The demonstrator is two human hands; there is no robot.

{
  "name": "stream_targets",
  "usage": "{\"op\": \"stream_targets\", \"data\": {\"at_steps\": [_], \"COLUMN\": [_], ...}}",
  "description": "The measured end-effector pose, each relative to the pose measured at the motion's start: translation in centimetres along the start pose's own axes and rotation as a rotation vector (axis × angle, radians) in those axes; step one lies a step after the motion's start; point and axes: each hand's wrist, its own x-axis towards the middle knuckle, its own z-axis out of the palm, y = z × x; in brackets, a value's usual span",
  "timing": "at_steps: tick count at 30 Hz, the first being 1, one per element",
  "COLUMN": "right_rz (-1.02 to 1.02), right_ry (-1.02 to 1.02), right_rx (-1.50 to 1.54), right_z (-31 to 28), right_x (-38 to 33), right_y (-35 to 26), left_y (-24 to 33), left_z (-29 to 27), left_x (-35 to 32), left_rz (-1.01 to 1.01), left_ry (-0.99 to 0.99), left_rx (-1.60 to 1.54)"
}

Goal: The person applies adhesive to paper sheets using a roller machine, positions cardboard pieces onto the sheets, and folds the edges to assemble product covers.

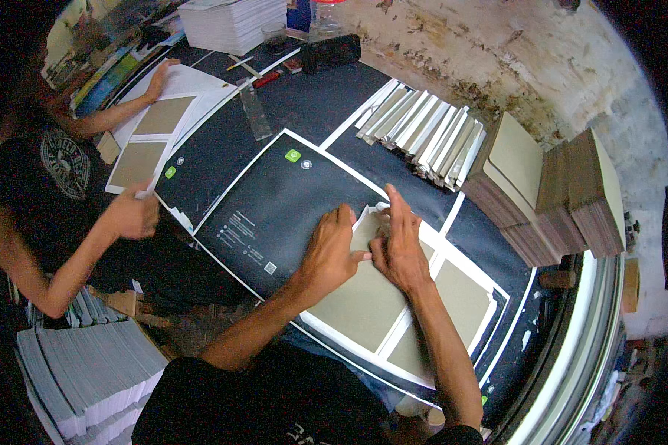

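In front of me lies a book cover: grey boards (356,315) on a white paper sheet (393,335), with a pale strip between the boards. The paper's edge stands up, creased, at the far corner between my hands. My left hand (329,251) rests over the board's far left edge, thumb stretched to the right across the board. My right hand (402,248) is at the same corner, its fingers stretched out and its thumb close to my left thumb. What lies beneath my palms is hidden.
A dark printed sheet (274,200) covers the table. Bundled strips (423,137) and stacked brown boards (512,178) stand at the far right. On the left a co-worker's hand (130,213) is beside another boarded cover (142,165). Stacked grey-edged pages (89,363) stand at lower left.
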Motion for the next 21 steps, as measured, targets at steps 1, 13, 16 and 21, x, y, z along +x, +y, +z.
{"op": "stream_targets", "data": {"at_steps": [1,13,16,21], "right_rz": [-0.039,0.000,0.035,0.052], "right_ry": [0.014,-0.085,-0.128,-0.027], "right_rx": [0.004,-0.046,-0.034,0.050], "right_z": [0.03,-0.02,-0.15,-0.05], "right_x": [0.05,0.18,0.43,0.33], "right_y": [0.02,-0.09,-0.29,-0.31], "left_y": [0.02,-0.66,-0.57,0.17], "left_z": [0.06,0.63,0.55,-0.02], "left_x": [-0.02,-0.06,-0.08,0.06], "left_rz": [0.014,-0.026,-0.041,-0.033], "left_ry": [0.022,0.026,0.014,-0.004], "left_rx": [-0.021,-0.171,-0.166,-0.124]}}
